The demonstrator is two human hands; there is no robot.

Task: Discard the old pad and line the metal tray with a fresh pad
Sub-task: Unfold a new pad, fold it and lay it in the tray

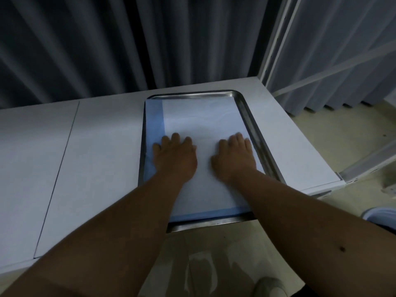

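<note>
A metal tray [250, 116] lies on the white table, its near end hanging a little over the table's front edge. A white pad with blue borders [199, 116] lies flat inside it; the blue strip shows along the left side and near end. My left hand [174, 156] rests palm down on the pad's left half, fingers spread. My right hand [234, 156] presses flat on the right half, close to the tray's right rim. Neither hand holds anything. No other pad is in sight.
The white table [90, 159] runs to the left, with a seam across it. Dark curtains [107, 43] hang behind. A white frame with pale curtain [321, 50] stands at the right. A white rim of a bin or bowl [379, 215] shows on the floor at right.
</note>
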